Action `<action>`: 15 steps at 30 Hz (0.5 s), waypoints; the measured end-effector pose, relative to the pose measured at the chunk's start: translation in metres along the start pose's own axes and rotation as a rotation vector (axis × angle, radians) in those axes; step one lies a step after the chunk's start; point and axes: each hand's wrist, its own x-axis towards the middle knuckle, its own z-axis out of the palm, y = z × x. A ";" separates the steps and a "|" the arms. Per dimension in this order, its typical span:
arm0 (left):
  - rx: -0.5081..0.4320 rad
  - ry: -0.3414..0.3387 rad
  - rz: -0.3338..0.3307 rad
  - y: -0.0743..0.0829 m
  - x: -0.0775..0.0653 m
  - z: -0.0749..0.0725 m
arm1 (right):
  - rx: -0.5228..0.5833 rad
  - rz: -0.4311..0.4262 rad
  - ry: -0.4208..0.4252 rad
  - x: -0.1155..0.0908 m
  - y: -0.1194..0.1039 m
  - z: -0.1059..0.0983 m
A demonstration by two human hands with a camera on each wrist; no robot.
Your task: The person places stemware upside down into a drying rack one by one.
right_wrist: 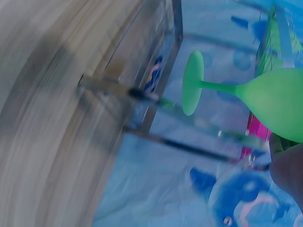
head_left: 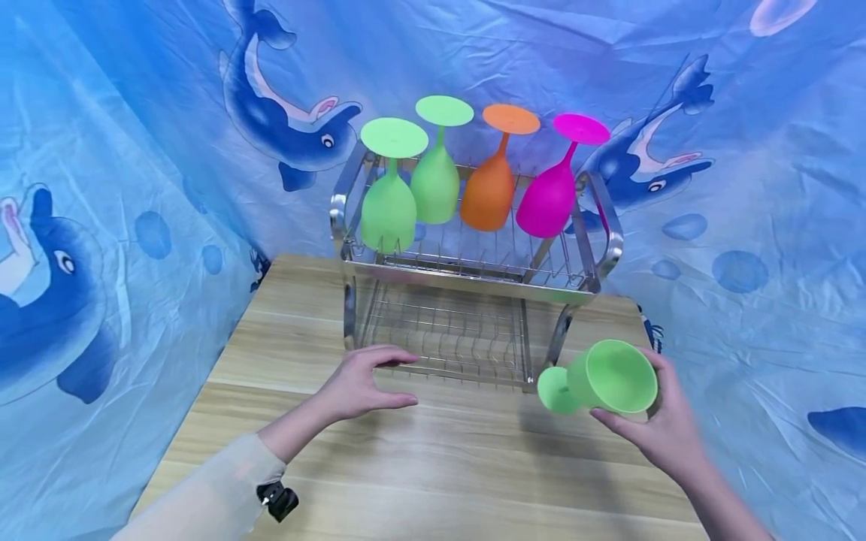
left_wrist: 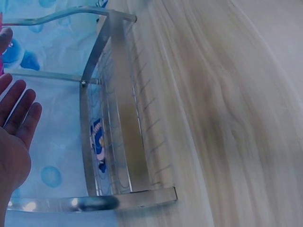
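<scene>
My right hand [head_left: 666,421] grips a green wine glass [head_left: 612,376] by its bowl, in front of the rack's right end. The glass is tilted, its mouth toward the head camera and its foot pointing left; the right wrist view shows its stem [right_wrist: 218,87] sideways. My left hand [head_left: 361,383] holds nothing, fingers and thumb apart, before the lower left of the metal dish rack [head_left: 467,278]. On the top tier several glasses stand upside down: a green glass [head_left: 389,210], another green glass [head_left: 436,184], an orange glass [head_left: 489,191] and a magenta glass [head_left: 546,199].
The rack's lower wire tier [head_left: 446,330] sits just above the wooden table [head_left: 433,466]. Blue dolphin-print cloth [head_left: 433,45] hangs behind and on both sides. A black strap device [head_left: 277,500] is on my left wrist, at the end of a pale sleeve [head_left: 210,488].
</scene>
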 end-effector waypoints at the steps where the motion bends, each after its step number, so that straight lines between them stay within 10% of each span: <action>1: 0.000 -0.005 0.006 0.001 0.001 0.001 | -0.001 -0.012 -0.016 0.001 -0.002 0.003; 15: -0.004 -0.003 0.137 0.029 0.024 0.010 | 0.183 -0.092 -0.125 0.020 -0.030 0.055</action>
